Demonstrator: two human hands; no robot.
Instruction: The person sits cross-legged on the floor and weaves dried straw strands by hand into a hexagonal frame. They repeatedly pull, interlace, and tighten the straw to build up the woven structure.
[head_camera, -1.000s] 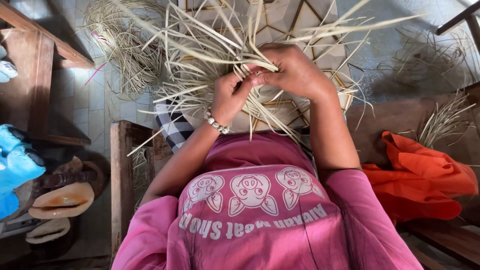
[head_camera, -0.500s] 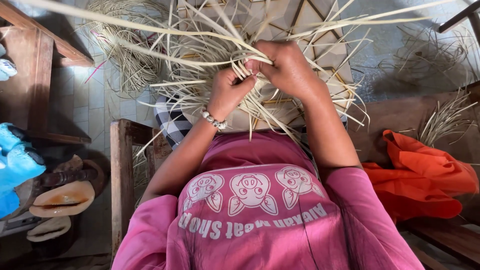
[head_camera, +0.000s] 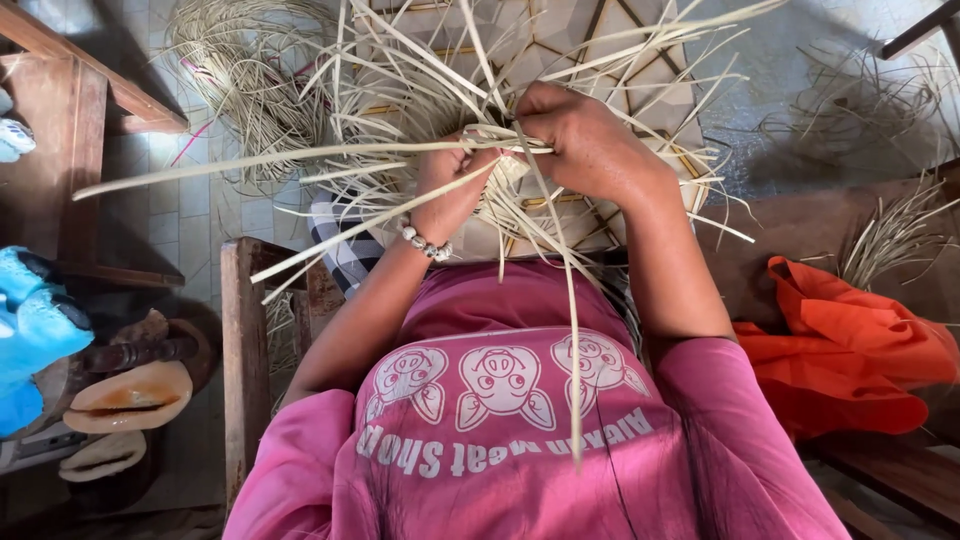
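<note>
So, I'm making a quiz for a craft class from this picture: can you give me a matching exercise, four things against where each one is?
Things:
1. pale straw strips
2. bead bracelet
3. orange cloth
4. loose straw pile

Places:
A. on the wooden bench at the person's right side
B. on the tiled floor, upper left of the view
C. around the left hand's wrist
D. pinched between the left hand and the right hand

Pairs: 1-D, 2-C, 3-A, 4-B
</note>
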